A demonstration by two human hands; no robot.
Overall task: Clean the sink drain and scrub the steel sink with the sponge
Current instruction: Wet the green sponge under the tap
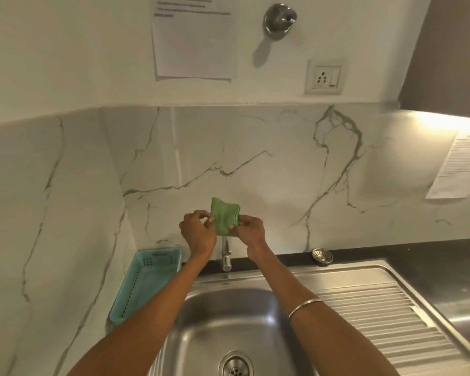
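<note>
A folded green cloth-like sponge [224,216] is held up in front of the marble wall, above the tap [225,255]. My left hand [196,229] pinches its left edge and my right hand [251,230] pinches its right edge. Below my arms lies the steel sink [201,329] with its round drain opening [235,365] at the bottom of the view. The steel drain strainer [322,256] sits out of the sink, on the dark counter strip behind the drainboard.
A turquoise plastic basket [144,280] leans at the sink's left. The ribbed steel drainboard [377,316] stretches to the right. A wall socket [324,77], a metal wall fitting [280,20] and paper sheets [193,42] hang above.
</note>
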